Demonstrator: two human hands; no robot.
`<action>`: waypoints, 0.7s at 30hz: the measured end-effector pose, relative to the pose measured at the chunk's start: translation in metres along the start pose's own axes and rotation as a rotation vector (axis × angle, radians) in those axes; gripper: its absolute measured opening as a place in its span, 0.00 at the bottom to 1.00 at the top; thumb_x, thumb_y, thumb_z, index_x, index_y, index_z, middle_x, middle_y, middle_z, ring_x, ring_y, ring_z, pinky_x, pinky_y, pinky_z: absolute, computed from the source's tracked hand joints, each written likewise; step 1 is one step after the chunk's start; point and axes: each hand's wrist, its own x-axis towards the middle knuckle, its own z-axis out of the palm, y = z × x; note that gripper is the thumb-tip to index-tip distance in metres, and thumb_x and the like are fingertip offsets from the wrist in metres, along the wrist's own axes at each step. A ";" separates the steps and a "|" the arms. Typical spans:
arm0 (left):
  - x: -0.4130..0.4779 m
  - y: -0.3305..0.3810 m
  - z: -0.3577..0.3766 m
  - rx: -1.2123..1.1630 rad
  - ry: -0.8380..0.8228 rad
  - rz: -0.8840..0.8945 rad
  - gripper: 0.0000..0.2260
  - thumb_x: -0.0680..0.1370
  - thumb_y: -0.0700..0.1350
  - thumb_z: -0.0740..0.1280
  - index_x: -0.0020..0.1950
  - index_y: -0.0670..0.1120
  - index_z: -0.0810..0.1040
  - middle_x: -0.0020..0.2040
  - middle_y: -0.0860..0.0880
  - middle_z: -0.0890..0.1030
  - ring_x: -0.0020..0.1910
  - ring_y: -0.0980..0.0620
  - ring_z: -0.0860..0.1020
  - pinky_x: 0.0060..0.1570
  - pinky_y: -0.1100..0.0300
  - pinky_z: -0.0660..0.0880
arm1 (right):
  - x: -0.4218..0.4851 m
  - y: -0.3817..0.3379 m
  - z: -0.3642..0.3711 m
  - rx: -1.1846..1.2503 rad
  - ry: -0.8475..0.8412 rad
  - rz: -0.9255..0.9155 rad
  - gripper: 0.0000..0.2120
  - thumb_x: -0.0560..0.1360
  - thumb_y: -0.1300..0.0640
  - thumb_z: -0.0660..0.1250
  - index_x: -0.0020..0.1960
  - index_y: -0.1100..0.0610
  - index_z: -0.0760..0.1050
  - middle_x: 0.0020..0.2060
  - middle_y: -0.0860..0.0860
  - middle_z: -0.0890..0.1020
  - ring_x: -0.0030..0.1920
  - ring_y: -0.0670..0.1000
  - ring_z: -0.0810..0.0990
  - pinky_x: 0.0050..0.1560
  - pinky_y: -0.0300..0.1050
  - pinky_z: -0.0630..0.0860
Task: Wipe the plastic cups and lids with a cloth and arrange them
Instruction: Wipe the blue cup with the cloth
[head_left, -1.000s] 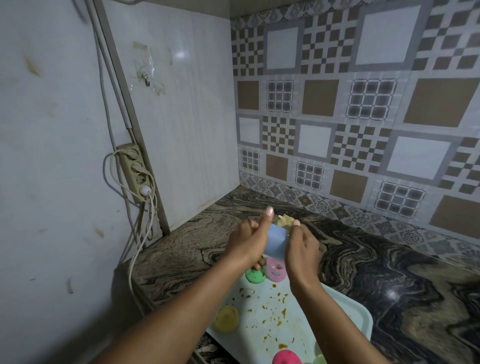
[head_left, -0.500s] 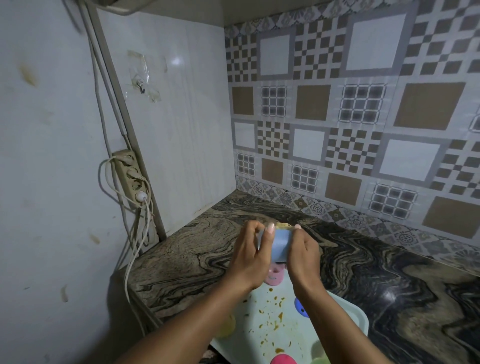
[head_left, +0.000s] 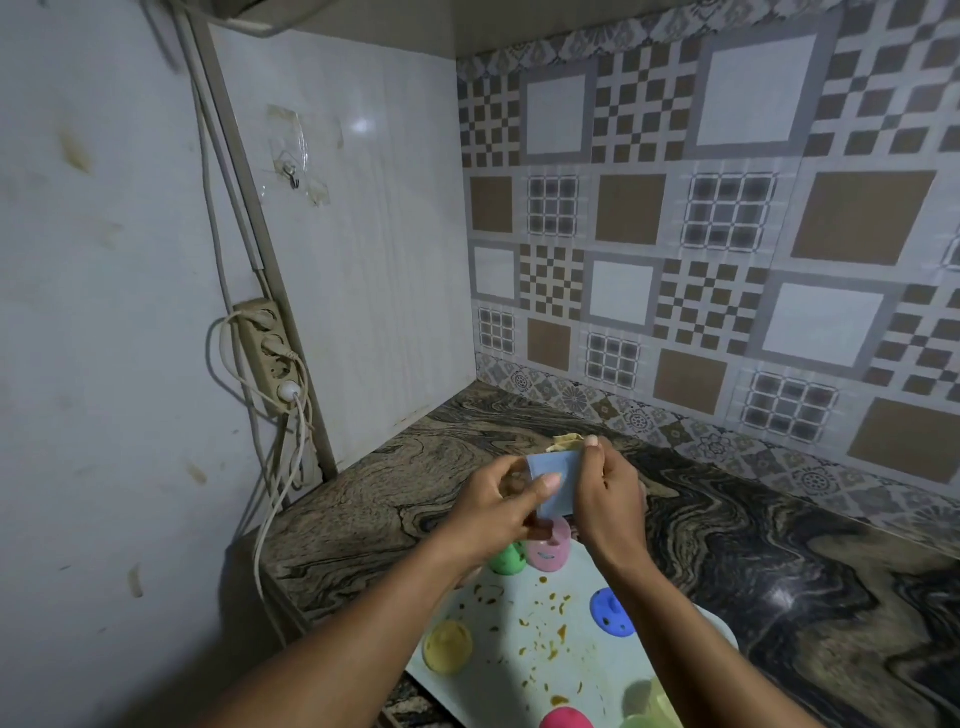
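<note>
- Cup (head_left: 557, 480), blue, is held between your hands above the tray's (head_left: 493, 686) far edge, much as it was half a second ago.
- Your left hand (head_left: 496, 506) pinches the cup's left side, thumb tip on its front. Earlier, that thumb lay higher across the cup.
- Your right hand (head_left: 609, 496) wraps the right side, with its fingers curled over the rim onto the cloth (head_left: 566, 442), unchanged.
- Green lid (head_left: 509, 558) shows again beside the pink lid (head_left: 548, 546) at the far edge; your left hand hid it before.
- Blue lid (head_left: 612, 614) lies by the right edge and yellow lid (head_left: 448, 647) by the left.
</note>
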 end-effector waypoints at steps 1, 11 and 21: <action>0.002 -0.003 -0.001 0.079 0.018 0.085 0.20 0.74 0.49 0.76 0.63 0.52 0.76 0.59 0.41 0.81 0.52 0.46 0.84 0.50 0.50 0.83 | 0.001 0.000 0.000 -0.003 -0.011 0.018 0.20 0.85 0.51 0.53 0.36 0.56 0.70 0.30 0.51 0.75 0.31 0.48 0.71 0.35 0.46 0.67; 0.002 -0.004 -0.003 0.360 0.060 0.166 0.28 0.66 0.68 0.73 0.62 0.61 0.73 0.56 0.56 0.82 0.51 0.54 0.83 0.53 0.45 0.81 | 0.002 0.007 0.003 0.145 -0.073 0.301 0.26 0.82 0.43 0.52 0.43 0.61 0.77 0.36 0.61 0.83 0.32 0.57 0.83 0.33 0.56 0.81; 0.004 -0.008 -0.006 0.380 0.062 0.176 0.29 0.66 0.67 0.75 0.63 0.59 0.74 0.56 0.53 0.81 0.52 0.53 0.83 0.55 0.45 0.81 | 0.005 0.008 -0.002 0.156 -0.138 0.386 0.24 0.83 0.47 0.54 0.46 0.64 0.78 0.39 0.64 0.83 0.35 0.60 0.84 0.30 0.49 0.81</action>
